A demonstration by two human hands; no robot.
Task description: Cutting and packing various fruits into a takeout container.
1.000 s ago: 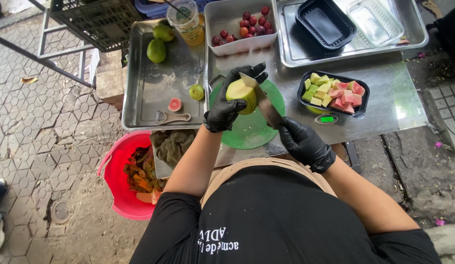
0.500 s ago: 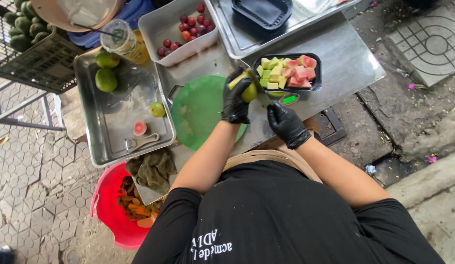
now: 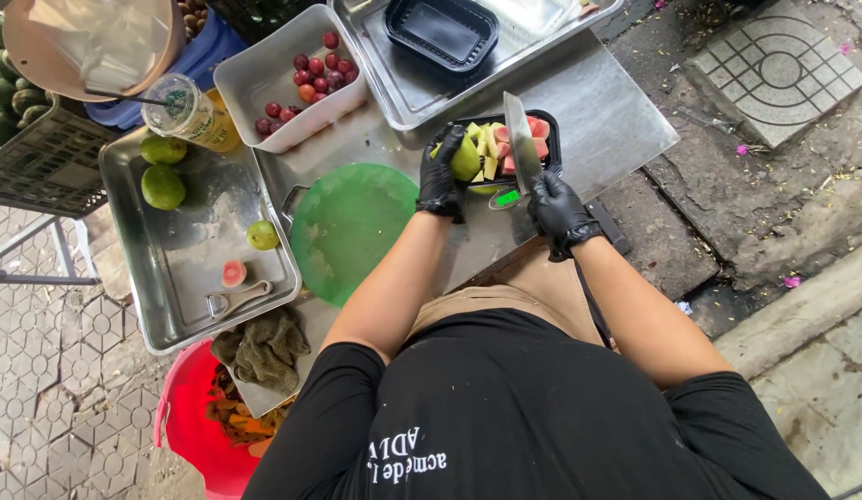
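Yellow-green peeled fruit piece (image 3: 465,160) gripped upright over black tray (image 3: 549,139) of cut green & pink chunks, w/ broad steel knife blade (image 3: 521,141) standing on edge just beside it, tip pointing away, blade crossing above the tray.

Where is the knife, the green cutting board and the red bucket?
knife (image 3: 521,139), head view, middle of the blade.
green cutting board (image 3: 352,227), head view, bare centre.
red bucket (image 3: 186,426), head view, left wall near the rim.

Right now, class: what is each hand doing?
Left hand: closed on a green fruit piece.
Right hand: closed on a knife.
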